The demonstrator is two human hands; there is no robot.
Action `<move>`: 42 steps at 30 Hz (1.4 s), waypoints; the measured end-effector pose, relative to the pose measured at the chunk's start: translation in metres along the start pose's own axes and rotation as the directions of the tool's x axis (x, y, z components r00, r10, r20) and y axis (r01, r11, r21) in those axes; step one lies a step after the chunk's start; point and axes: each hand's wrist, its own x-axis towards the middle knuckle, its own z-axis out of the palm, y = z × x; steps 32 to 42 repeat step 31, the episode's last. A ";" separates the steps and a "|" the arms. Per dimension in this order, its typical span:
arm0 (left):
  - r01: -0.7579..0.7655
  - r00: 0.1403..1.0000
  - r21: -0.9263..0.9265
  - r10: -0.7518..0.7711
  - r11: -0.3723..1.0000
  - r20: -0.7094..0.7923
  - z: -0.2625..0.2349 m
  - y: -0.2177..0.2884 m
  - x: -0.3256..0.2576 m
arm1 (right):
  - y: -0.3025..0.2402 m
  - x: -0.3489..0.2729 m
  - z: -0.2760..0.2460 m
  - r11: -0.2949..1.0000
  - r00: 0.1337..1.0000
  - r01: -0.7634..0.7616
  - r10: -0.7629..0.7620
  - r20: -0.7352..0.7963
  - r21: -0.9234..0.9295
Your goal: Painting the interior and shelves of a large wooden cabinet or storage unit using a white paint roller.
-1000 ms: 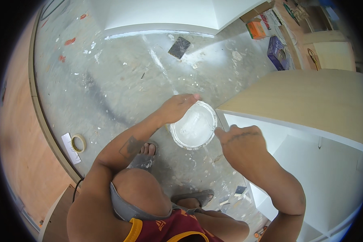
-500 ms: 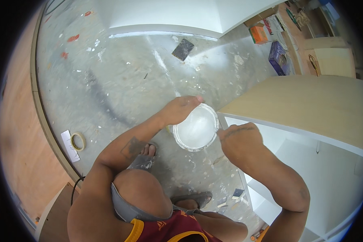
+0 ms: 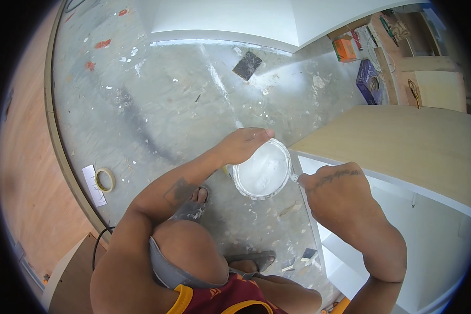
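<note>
An open round can (image 3: 236,178) of white paint or putty (image 3: 262,167) is tipped toward me, its rim smeared white. My left hand (image 3: 246,144) grips the can over its upper left rim, thumb along the edge. Just right of the can, my right hand (image 3: 332,191) is closed round a thin tool whose white-coated end (image 3: 294,178) shows by the rim. Its handle is hidden in my fist, so I cannot tell its exact kind.
A cabinet with white inner shelves (image 3: 345,272) and a tan panel (image 3: 397,136) stands close on the right. Masking tape (image 3: 104,179) lies on paper at left. A dark block (image 3: 247,65) lies beyond the can, before a white cabinet (image 3: 225,21). Boxes (image 3: 369,81) sit far right.
My right hand has moved right, away from the can, and the white-coated tool end now shows past the rim. My left hand keeps its hold on the can. The whole view has shifted slightly.
</note>
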 end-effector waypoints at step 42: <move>0.000 0.999 0.065 -0.003 0.998 0.049 -0.001 -0.001 0.004 | 0.003 -0.002 -0.003 1.000 0.998 0.008 -0.007 0.056 -0.025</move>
